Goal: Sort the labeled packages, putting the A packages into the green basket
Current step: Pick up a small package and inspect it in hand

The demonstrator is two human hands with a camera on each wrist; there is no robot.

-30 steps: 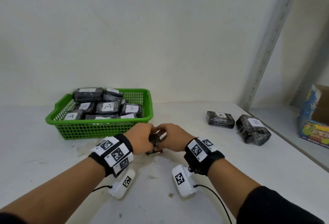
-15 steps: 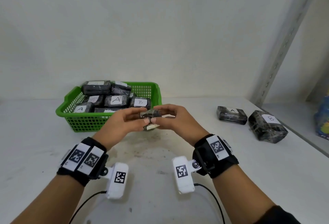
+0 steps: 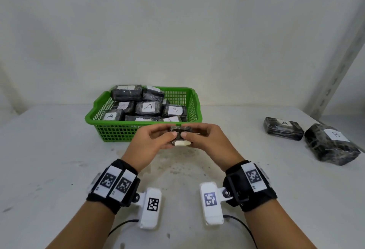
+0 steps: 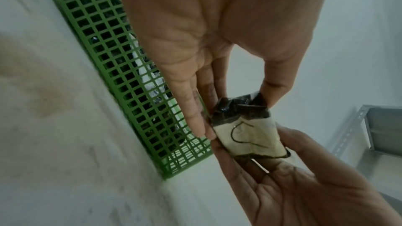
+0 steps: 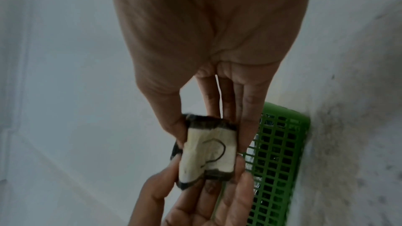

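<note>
A small black-wrapped package (image 3: 180,137) with a white label hangs above the table, just in front of the green basket (image 3: 142,124). My left hand (image 3: 167,138) pinches its left end and my right hand (image 3: 194,138) pinches its right end, thumbs on top. The label faces down; in the left wrist view the package (image 4: 248,135) shows a curved pen stroke I cannot read, as does the package (image 5: 208,152) in the right wrist view. The basket holds several black packages marked A and one marked B (image 3: 174,110).
Two more black packages lie on the table at the right: one marked A (image 3: 283,128) and a bulkier one marked B (image 3: 331,146). A grey perforated shelf post (image 3: 335,78) rises at the far right. A white wall stands close behind the basket.
Both hands have lifted the small package off the table and raised it toward the basket's front wall. The view has swung left, putting the basket near centre.
</note>
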